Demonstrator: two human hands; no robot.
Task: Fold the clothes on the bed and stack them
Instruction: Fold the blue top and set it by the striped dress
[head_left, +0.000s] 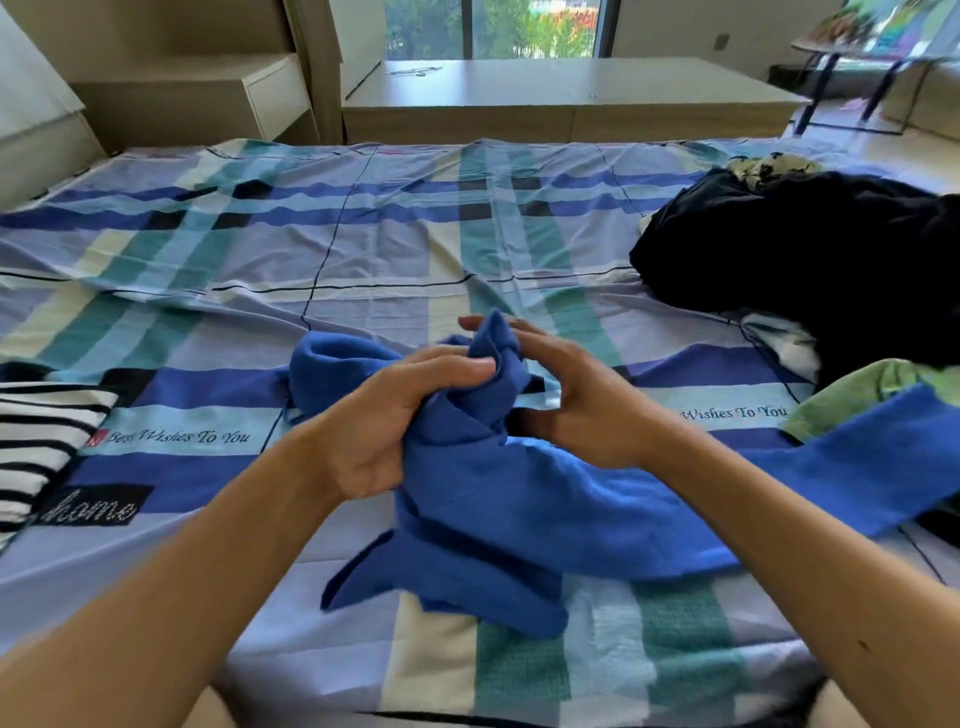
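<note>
The left hand (395, 415) has its fingers (457, 366) curled round a bunch of the blue garment (519, 509), which trails on the bed (363, 249); the right hand (576, 405) is loose-fingered beside it (touching, I think); I'd shake it flat, find a hem first.

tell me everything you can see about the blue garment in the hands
The blue garment is soft, knit-looking fabric in solid royal blue, crumpled and unfolded. Its middle is bunched up off the plaid bed sheet, gripped by the left hand; the right hand touches the bunch with straight fingers. One long part trails right to a green garment; the rest lies on the sheet.
</note>
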